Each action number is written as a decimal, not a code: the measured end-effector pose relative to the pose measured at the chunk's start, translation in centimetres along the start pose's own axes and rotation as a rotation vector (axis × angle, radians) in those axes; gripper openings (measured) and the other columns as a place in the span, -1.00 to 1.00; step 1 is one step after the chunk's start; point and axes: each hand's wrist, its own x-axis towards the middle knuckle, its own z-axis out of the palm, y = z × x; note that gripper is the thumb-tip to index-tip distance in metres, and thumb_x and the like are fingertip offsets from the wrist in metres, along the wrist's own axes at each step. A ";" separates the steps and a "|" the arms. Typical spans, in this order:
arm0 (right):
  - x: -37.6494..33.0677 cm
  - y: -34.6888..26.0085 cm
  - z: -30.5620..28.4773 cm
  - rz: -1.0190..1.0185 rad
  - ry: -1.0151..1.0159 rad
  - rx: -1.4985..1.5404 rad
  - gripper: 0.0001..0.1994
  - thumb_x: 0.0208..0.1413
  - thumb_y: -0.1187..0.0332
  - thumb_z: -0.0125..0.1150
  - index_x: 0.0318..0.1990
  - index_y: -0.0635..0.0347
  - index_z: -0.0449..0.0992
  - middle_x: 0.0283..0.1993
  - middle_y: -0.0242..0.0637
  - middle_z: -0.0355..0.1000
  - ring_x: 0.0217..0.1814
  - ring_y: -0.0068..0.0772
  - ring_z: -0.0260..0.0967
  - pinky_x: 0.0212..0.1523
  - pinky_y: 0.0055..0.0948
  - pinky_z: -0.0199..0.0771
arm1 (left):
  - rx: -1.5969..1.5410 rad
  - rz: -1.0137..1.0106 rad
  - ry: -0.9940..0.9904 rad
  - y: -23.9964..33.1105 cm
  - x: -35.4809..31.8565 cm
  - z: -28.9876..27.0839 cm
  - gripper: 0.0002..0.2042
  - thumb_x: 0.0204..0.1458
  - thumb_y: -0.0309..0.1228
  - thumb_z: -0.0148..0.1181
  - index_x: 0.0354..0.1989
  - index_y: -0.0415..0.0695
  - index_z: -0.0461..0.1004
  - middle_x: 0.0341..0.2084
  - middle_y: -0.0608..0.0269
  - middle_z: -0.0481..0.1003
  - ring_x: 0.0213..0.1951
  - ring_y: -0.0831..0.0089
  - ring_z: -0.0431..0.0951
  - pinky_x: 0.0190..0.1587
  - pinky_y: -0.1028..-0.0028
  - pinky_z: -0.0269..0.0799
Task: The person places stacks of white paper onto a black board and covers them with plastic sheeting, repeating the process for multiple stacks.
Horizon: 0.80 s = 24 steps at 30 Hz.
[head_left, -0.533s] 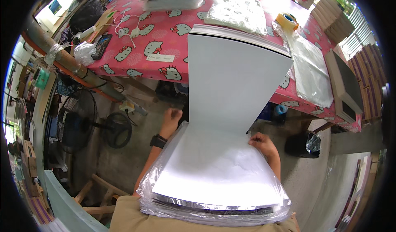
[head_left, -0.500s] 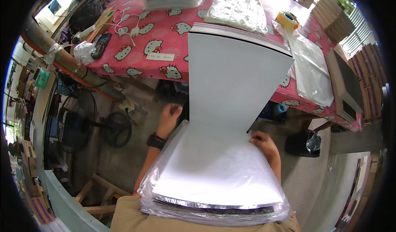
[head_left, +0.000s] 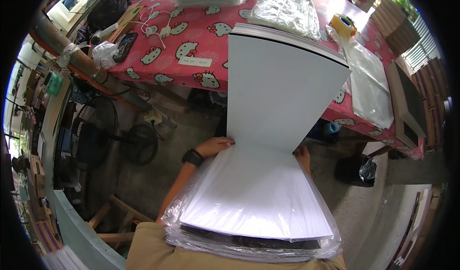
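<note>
A stack of flat white sheets [head_left: 282, 88] with a thin dark layer leans against the table edge. Its lower end meets a clear plastic bag [head_left: 179, 207] lying across my lap, with a white sheet and something dark showing through the plastic. My left hand [head_left: 216, 146], with a black band at the wrist, is closed on the left edge of the bag's mouth, fingertips against the stack. At the opposite edge, my right hand [head_left: 303, 157] has its fingers curled at the bag's mouth; the stack and plastic partly hide it.
The table wears a pink patterned cloth [head_left: 158, 68]. On it lie a pile of clear bags [head_left: 285, 13], a tape roll [head_left: 343, 24], flat plastic sheeting [head_left: 371, 88] and a dark-topped box [head_left: 407, 102]. A black fan [head_left: 96, 131] stands left; a black bin [head_left: 354, 169] sits right.
My left hand has moved right, onto the bag's edge beside the stack. My right hand has shifted up and inward, closer to the stack. The whole view has moved slightly.
</note>
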 end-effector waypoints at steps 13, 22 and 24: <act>-5.1 -20.5 -2.5 -0.447 -1.307 0.038 -0.61 0.02 0.22 0.00 -0.03 0.24 0.33 0.06 -0.13 0.23 0.17 -0.16 0.07 0.14 -0.31 0.03 | 0.288 0.174 0.521 0.2 -1.1 -0.4 -0.76 -0.08 -0.29 0.08 -0.38 -0.24 0.48 -0.37 0.10 0.45 -0.27 0.33 0.42 -0.20 0.42 0.30; 0.7 -19.4 -5.6 -0.282 -0.732 -0.375 -0.85 -0.05 0.38 0.09 -0.33 0.23 0.49 -0.35 -0.24 0.46 -0.33 -0.39 0.40 -0.29 -0.48 0.36 | 0.078 0.176 -0.442 10.2 -2.5 0.8 -0.63 0.02 -0.29 -0.01 -0.02 -0.18 0.29 0.00 0.12 0.26 0.08 0.37 0.19 0.10 0.47 0.04; 2.9 -21.7 -9.0 -0.338 -0.313 -0.179 -0.90 -0.10 0.43 0.14 -0.43 0.27 0.48 -0.46 -0.35 0.43 -0.45 -0.59 0.34 -0.38 -0.58 0.34 | 0.191 0.189 -0.350 7.6 -1.6 1.8 -0.62 0.02 -0.27 -0.02 0.01 -0.15 0.27 0.03 0.09 0.22 0.10 0.34 0.15 0.11 0.46 0.02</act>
